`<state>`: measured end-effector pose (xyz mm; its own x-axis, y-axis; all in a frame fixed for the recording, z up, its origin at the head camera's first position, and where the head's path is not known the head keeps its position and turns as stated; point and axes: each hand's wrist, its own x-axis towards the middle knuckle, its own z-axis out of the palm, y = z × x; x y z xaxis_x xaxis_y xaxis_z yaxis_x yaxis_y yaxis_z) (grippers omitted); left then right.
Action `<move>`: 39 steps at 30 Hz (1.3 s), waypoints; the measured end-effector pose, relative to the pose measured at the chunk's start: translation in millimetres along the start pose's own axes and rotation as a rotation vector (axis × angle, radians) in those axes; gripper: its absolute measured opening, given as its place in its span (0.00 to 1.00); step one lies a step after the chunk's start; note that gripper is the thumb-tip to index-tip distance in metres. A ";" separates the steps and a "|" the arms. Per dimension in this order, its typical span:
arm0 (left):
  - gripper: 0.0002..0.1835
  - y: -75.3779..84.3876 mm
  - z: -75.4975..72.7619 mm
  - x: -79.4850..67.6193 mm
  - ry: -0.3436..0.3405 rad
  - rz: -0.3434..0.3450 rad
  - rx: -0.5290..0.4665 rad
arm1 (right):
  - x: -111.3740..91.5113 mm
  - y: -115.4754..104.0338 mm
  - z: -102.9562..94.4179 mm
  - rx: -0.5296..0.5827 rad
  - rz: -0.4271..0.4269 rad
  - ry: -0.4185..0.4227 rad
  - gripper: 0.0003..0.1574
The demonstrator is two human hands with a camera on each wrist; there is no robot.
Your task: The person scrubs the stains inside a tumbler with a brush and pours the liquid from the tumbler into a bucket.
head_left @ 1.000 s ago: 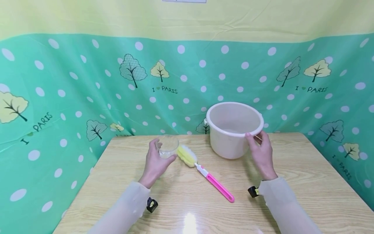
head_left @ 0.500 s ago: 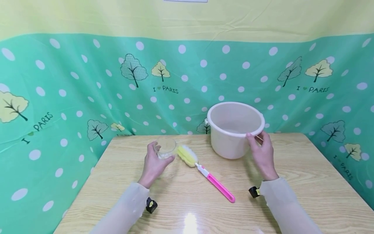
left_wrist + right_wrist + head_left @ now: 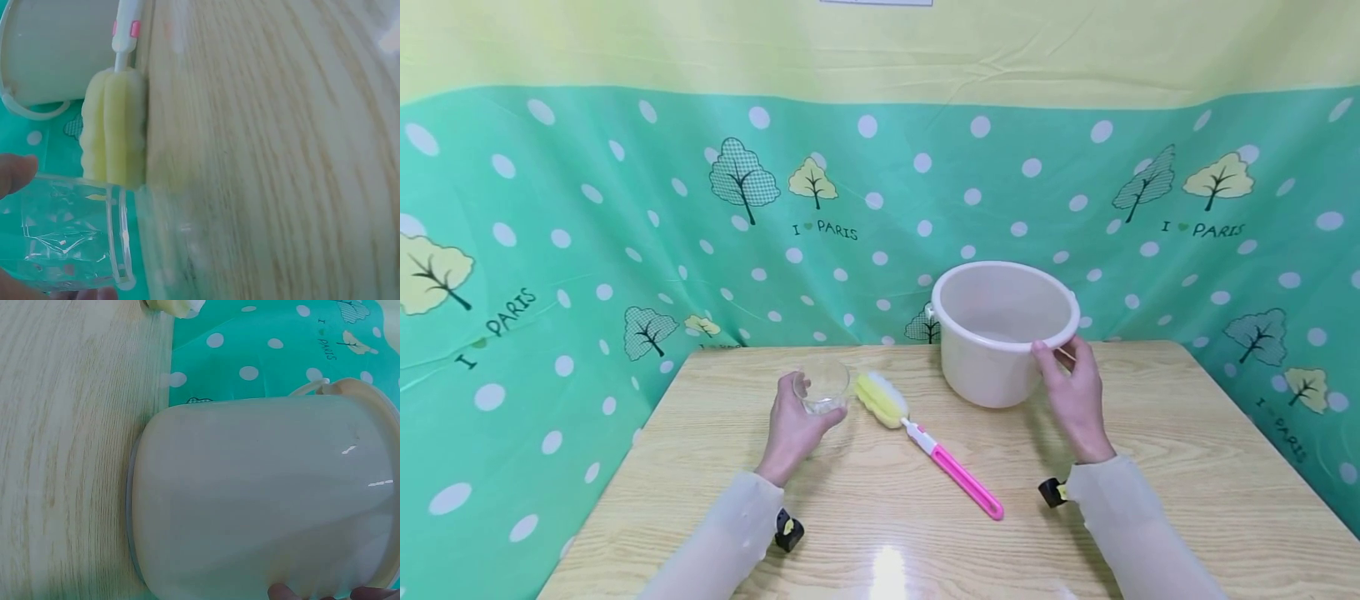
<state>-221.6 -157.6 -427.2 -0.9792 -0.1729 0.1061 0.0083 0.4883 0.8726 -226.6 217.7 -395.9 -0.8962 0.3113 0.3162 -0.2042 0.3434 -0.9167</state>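
My left hand (image 3: 793,429) holds a clear drinking glass (image 3: 822,385), upright, with the thumb on one side and fingers on the other. In the left wrist view the base of the glass (image 3: 122,240) is close to the tabletop; I cannot tell whether it touches. Just right of it lies a bottle brush (image 3: 966,481) with a yellow-and-white sponge head and a pink handle. My right hand (image 3: 1072,400) grips the rim of a white bucket (image 3: 988,373), thumb outside at the front right. The bucket's wall (image 3: 256,500) fills much of the right wrist view, with only fingertips showing there.
Everything is on a light wooden table (image 3: 880,517). A green and yellow curtain (image 3: 880,200) with dots and trees hangs along its back and both sides. The bucket stands near the back edge, and the brush lies diagonally between the two hands.
The glass in my left hand has come down and slightly left, away from the brush's sponge head. The right hand, bucket and brush stay where they were.
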 end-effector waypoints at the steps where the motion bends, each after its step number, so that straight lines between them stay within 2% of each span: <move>1: 0.52 -0.8 0.1 0.0 0.000 0.000 -0.001 | 0.1 0.1 -0.1 -0.001 0.001 0.001 0.42; 16: 0.53 -12.4 3.5 2.4 -0.007 -0.039 0.006 | 0.4 0.9 -0.5 0.002 0.002 0.010 0.40; 39: 0.53 -20.2 2.3 4.2 -0.028 -0.049 -0.053 | -1.0 -1.7 -0.6 0.003 0.013 -0.010 0.42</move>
<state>-226.4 -166.1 -445.5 -0.9839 -0.1713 0.0504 -0.0294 0.4340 0.9004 -225.1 217.3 -394.5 -0.9029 0.3066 0.3014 -0.1934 0.3364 -0.9216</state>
